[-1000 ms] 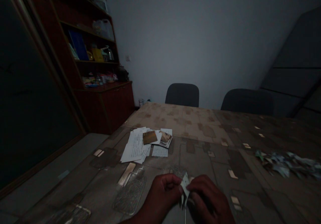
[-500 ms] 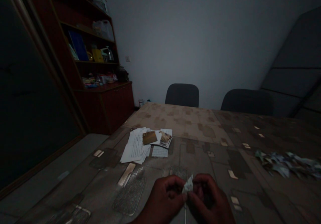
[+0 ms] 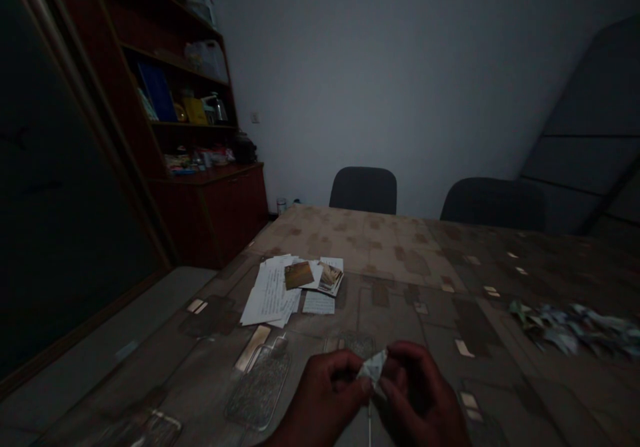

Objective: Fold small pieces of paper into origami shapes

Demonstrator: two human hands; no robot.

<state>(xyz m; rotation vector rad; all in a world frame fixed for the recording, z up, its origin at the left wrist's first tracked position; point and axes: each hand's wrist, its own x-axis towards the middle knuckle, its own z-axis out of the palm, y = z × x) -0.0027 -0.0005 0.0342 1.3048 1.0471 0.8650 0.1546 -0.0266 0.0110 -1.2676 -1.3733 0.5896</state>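
A small folded piece of pale paper is pinched between my left hand and my right hand, low in the view above the table. Both hands grip it by its edges, and their fingers hide part of it. A thin white strand hangs below it. On the patterned table cover ahead lie a loose stack of handwritten sheets, a brown card and some photographs. A heap of small folded paper pieces lies to my right.
A clear textured plastic mat lies next to my left hand. A dark red cabinet with shelves holding books and boxes stands at the left. Two dark chairs stand beyond the table's far edge, against a grey wall.
The paper between my hands has gone from a loose upright strip to a tighter, more compact fold. My right hand has risen slightly and my fingers have shifted around it.
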